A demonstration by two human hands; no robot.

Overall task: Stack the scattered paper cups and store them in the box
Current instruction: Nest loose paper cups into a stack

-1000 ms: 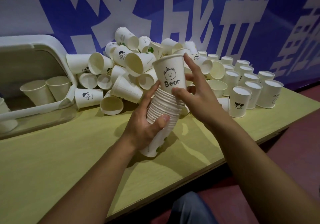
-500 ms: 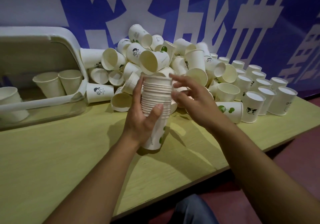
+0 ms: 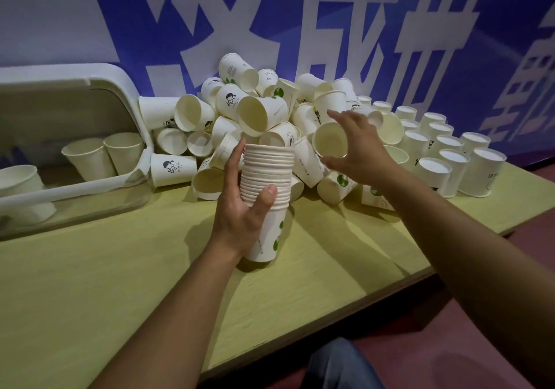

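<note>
Sitting at the far left of the yellow-green bench (image 3: pixel 90 283), the white box (image 3: pixel 126 88) lies open toward the camera, with a few loose paper cups upright inside it, two of them (image 3: pixel 102 154) side by side near its right wall. Just right of the box begins the heap of scattered cups (image 3: pixel 249 109), piled against the blue wall banner (image 3: pixel 300 13) with mouths facing every way; some carry small black figures, others green dots. In front of the heap, the left hand (image 3: pixel 240 208) grips the stack of nested cups (image 3: pixel 267 178), thumb across the near side and fingers curled round the far side; the stack is upright, its lowest cup close to the bench, though contact cannot be told. Right of the stack, the right hand (image 3: pixel 357 151) reaches into the heap with fingers spread and thumb low, closing round a single cup (image 3: pixel 330 140) whose mouth faces the camera; whether the fingers already press it is unclear. Farther right, rows of upside-down cups (image 3: pixel 450 160) stand on the bench. A knee in blue fabric (image 3: pixel 339 364) shows below the bench edge.
</note>
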